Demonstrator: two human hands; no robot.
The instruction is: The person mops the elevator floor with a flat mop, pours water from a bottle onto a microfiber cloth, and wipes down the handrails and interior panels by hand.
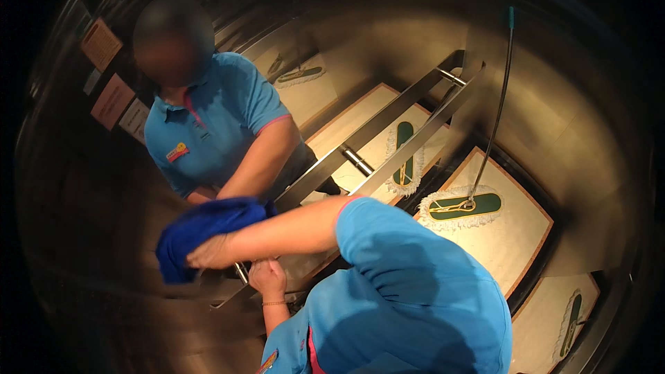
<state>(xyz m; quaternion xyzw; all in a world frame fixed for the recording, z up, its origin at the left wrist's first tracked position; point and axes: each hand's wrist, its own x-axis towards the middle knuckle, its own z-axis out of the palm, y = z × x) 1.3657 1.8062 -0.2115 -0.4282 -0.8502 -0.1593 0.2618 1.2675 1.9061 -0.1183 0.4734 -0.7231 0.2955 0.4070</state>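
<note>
My right hand [210,252] is pressed over a bunched dark blue cloth [208,228], up against the mirror-like wall panel. The arm reaches across in front of my chest, and part of the hand is blurred. Below it my left hand [268,276], with a bracelet at the wrist, is curled around the metal handrail [410,151]. The rail runs along the wall on short metal brackets. My own reflection [223,119], in a light blue polo shirt, shows in the panel with the same arm stretched out.
A dust mop [464,208] with a green top and white fringe lies on the pale, brown-bordered floor [511,249]. Its handle [501,93] leans on the brushed metal wall [561,114]. Reflected mop heads show in several panels. Paper notices [112,101] appear at upper left.
</note>
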